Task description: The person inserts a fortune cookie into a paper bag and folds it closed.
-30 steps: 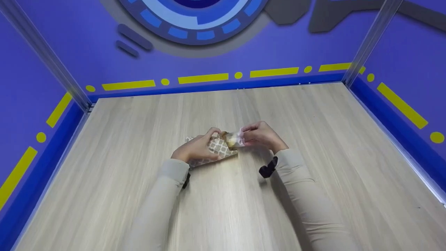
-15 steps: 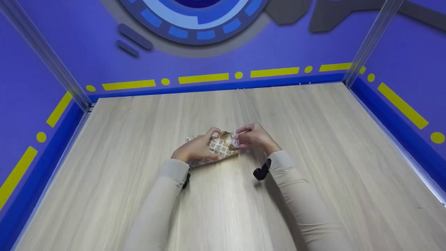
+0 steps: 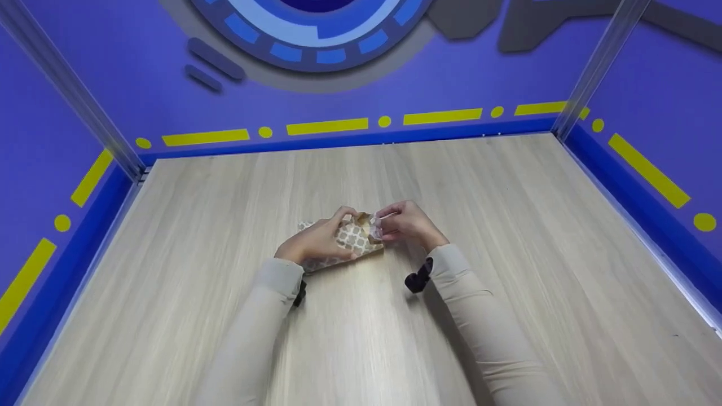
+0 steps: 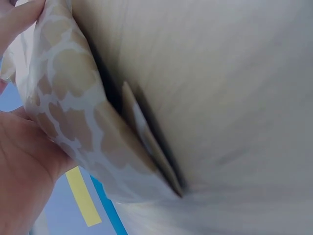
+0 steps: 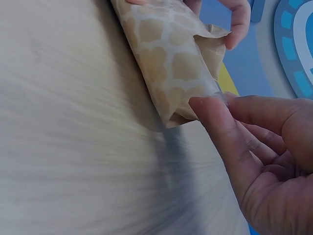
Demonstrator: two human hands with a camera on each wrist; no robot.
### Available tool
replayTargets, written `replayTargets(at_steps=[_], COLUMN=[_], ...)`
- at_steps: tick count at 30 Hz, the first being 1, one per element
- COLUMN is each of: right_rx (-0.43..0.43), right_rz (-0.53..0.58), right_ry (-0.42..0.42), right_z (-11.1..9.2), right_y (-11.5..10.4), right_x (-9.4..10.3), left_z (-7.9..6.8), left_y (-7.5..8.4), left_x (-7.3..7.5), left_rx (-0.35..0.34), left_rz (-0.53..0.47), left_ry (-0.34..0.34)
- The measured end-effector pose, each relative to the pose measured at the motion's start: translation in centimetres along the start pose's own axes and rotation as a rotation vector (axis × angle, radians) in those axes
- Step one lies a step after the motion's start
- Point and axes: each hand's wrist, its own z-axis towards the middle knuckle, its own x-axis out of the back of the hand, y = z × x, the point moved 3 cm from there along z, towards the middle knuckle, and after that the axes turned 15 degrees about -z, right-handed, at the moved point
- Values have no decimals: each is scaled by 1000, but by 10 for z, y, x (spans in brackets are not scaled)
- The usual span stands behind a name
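A tan paper bag (image 3: pixel 352 238) with a white lattice pattern lies on its side at the middle of the table. My left hand (image 3: pixel 316 239) grips it across its body, thumb near and fingers at the far side, close to the open mouth. A clear, crinkled plastic packet (image 3: pixel 374 227) shows at that mouth, its greater part hidden inside the bag. At the packet's outer end, my right hand (image 3: pixel 412 225) pinches the plastic between thumb and fingers. In the right wrist view, the thumb (image 5: pixel 215 115) is right at the bag's brown inner edge. The left wrist view shows the bag's folded bottom flap (image 4: pixel 146 139).
A light wood-grain table (image 3: pixel 197 225) lies under both arms. Blue panels with yellow dashes (image 3: pixel 327 126) enclose it at the back and sides, joined by metal corner posts (image 3: pixel 601 65). Black wrist mounts (image 3: pixel 418 276) hang under the sleeves.
My right hand has moved left toward the bag, and the plastic packet has slid further into its mouth. My left hand keeps the bag in the same place.
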Motion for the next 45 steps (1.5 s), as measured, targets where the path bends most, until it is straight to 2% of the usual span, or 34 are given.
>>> replayTargets(at_steps=[6, 17, 29, 38, 45], right_rx=[-12, 15, 13, 37, 50], right_rz=[-7, 14, 11, 111, 133], right_ry=[13, 5, 41, 37, 50], right_z=[5, 7, 8, 5, 7], right_y=[2, -2, -7, -5, -1], right_x=[-6, -14, -25, -28, -28], left_z=[0, -1, 0, 0, -1], left_y=[-1, 2, 3, 2, 2], left_x=[0, 1, 1, 1, 1], left_rx=[13, -25, -46, -52, -38], left_rz=[-30, -48, -38, -53, -45], left_ry=[0, 1, 3, 9, 12])
